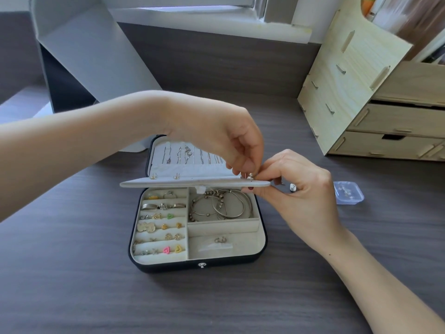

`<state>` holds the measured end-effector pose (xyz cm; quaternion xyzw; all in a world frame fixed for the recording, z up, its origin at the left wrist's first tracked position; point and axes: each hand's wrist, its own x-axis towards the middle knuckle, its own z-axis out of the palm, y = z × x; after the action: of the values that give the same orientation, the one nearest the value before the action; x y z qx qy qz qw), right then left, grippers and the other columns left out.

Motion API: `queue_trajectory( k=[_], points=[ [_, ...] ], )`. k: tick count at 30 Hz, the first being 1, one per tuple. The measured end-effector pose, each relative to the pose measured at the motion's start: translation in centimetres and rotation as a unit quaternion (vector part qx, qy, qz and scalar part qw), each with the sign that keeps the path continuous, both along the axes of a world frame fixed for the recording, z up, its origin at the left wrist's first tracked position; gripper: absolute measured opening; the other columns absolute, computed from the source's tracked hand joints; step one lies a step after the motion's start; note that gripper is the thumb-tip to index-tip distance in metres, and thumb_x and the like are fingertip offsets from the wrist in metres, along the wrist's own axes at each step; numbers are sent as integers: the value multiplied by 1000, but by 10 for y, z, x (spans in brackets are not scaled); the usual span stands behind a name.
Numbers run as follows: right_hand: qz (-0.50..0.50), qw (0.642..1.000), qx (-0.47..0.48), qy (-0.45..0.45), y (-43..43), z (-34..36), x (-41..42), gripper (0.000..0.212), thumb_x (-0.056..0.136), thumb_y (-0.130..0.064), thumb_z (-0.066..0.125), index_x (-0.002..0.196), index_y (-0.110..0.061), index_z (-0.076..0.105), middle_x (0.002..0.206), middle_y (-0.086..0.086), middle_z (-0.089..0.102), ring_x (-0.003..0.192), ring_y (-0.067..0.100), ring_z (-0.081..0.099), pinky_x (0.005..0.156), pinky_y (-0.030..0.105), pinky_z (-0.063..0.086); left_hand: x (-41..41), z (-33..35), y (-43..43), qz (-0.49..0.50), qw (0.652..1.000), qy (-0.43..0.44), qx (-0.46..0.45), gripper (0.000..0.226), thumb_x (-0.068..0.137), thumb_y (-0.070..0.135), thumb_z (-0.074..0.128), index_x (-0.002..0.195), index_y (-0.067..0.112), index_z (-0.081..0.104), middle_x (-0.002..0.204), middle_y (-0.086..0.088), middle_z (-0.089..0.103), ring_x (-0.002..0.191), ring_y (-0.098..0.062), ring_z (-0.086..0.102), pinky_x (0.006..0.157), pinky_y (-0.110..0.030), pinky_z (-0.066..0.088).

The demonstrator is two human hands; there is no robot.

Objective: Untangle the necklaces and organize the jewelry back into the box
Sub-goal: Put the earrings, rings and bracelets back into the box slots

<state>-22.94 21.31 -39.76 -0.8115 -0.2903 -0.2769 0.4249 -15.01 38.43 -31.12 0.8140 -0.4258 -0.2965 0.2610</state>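
With my left hand (231, 141), fingers curled, I'm pinching a tiny earring (251, 176) just beneath its fingertips, on the box (199, 263) flap (192, 183). My right hand (296, 189) is gripping the flap's end alongside. It's looking light and slippery, so I'm favouring its post.

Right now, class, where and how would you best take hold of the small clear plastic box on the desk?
Probably pinch two opposite side walls from above, coming from the side away from the right hand. The clear plastic box lies flat and low on the desk, its walls exposed.
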Motion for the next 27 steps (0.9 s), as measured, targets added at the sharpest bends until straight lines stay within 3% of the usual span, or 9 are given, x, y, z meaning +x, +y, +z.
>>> queue_trajectory(
  k=[2, 7, 10, 13, 19, 21, 24, 27],
  points=[
    [-14, 1000, 1, 11, -2, -1, -1, 17, 74, -16, 77, 71, -2, 70, 76, 4, 66, 73, 11, 58, 69, 17, 43, -3, 5, 1, -6, 999, 37, -29, 11, 87, 7, 61, 94, 14, 68, 84, 2, 71, 77, -11, 66, 71, -20, 50],
    [-22, 1000, -10, -5, -1, -4, 0, 20, 73, -17, 79, 68, -1, 68, 72, -1, 62, 70, 7, 53, 68, 16, 40, -4, 7, 3, 55, 987, 109, -105, 13, 90, 1, 53, 99, 9, 60, 81, -4, 70, 73, -14, 63, 69, -23, 49],
    [-20, 1000, -7, 0, -2, -3, 0, 17, 72, -15, 79, 69, -1, 69, 72, -2, 61, 70, 6, 53, 68, 16, 41, -6, 2, 1, 72, 995, 20, -61, 6, 86, 20, 63, 88, 15, 64, 76, 1, 66, 68, -9, 58, 63, -21, 48],
    [-10, 1000, -3, 3, -2, -3, 0, 16, 73, -14, 79, 70, -2, 69, 73, -1, 63, 71, 7, 54, 68, 16, 41, -7, -6, 0, 56, 997, -57, 9, 25, 69, 49, 65, 78, 26, 63, 75, 8, 65, 64, -2, 56, 62, -21, 48],
    [-6, 1000, -5, 4, -3, -5, 0, 19, 75, -18, 76, 71, -1, 70, 74, 0, 63, 73, 4, 53, 70, 13, 39, -2, -7, 11, 52, 996, -74, 22, 17, 77, 15, 75, 85, 25, 64, 73, 12, 61, 61, 2, 55, 58, -10, 43],
    [-7, 1000, -6, 4, -3, -4, 1, 19, 75, -18, 77, 71, -1, 70, 74, 0, 63, 73, 4, 54, 70, 14, 40, -4, -8, 11, 60, 996, -63, 0, 4, 83, 25, 68, 84, 26, 64, 73, 12, 62, 65, 0, 56, 62, -14, 45],
    [-9, 1000, -9, -2, -3, -5, 1, 16, 73, -15, 78, 71, -1, 69, 74, 1, 64, 72, 5, 54, 69, 14, 40, -5, -10, 7, 60, 996, -68, 15, 26, 73, 57, 56, 74, 32, 62, 72, 11, 62, 66, -2, 55, 65, -23, 46],
    [-10, 1000, -12, -6, -3, -5, 1, 16, 73, -14, 78, 71, -1, 69, 74, -1, 62, 72, 2, 52, 69, 14, 40, -4, -10, 8, 37, 996, -77, 21, 17, 75, 45, 67, 78, 29, 65, 72, 12, 62, 63, 0, 54, 60, -18, 45]
  ],
)
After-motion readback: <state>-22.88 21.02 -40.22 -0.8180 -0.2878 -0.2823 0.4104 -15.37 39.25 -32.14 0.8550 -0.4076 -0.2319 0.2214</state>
